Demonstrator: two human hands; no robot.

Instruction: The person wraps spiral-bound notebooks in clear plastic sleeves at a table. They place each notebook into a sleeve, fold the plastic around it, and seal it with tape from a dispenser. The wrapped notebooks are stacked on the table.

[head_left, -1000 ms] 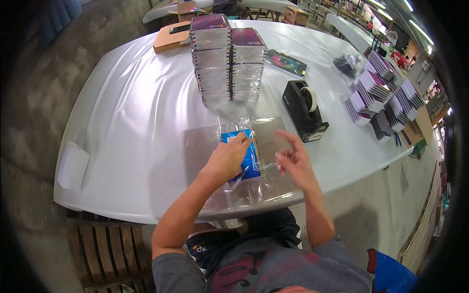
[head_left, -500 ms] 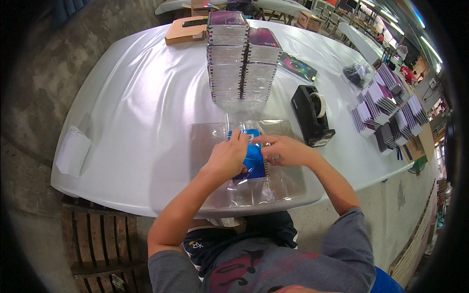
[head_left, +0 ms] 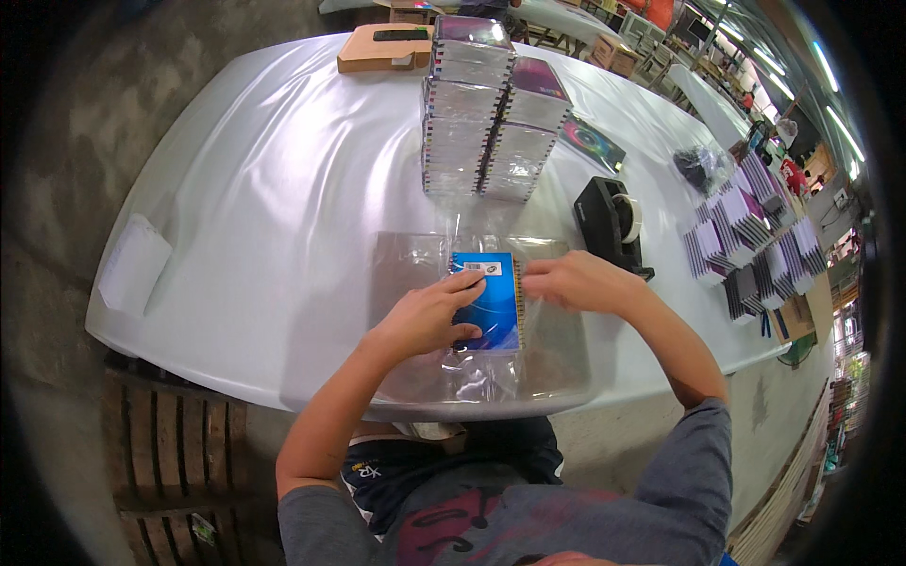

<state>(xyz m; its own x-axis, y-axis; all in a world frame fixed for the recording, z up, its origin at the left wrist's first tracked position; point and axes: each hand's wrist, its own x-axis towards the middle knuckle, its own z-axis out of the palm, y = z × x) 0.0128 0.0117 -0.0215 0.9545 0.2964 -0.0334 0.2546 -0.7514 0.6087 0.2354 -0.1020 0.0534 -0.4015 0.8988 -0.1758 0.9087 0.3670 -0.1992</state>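
A blue spiral-bound notebook [head_left: 498, 316] with a white label lies on clear plastic film [head_left: 557, 363] near the table's front edge. My left hand [head_left: 429, 316] rests on the notebook's left side, its thumb and fingers apart on the cover. At the notebook's right coil edge is my right hand [head_left: 580, 281], with the fingers drawn together. Whatever sits between those fingertips, if anything, is too small to make out. Clear film also extends beyond the notebook on its near and far sides.
Ahead stand two tall stacks of wrapped spiral notebooks [head_left: 462, 123]. A black tape dispenser [head_left: 609, 226] is at the right, with a dark printed notebook [head_left: 595, 143] behind it. More notebook piles [head_left: 750, 231] lie far right. A cardboard box [head_left: 363, 52] and white paper [head_left: 137, 264] lie left.
My right hand has moved right, off the cover to the notebook's coil edge. My left hand has slid slightly left and down, uncovering the label. The view has shifted a little.
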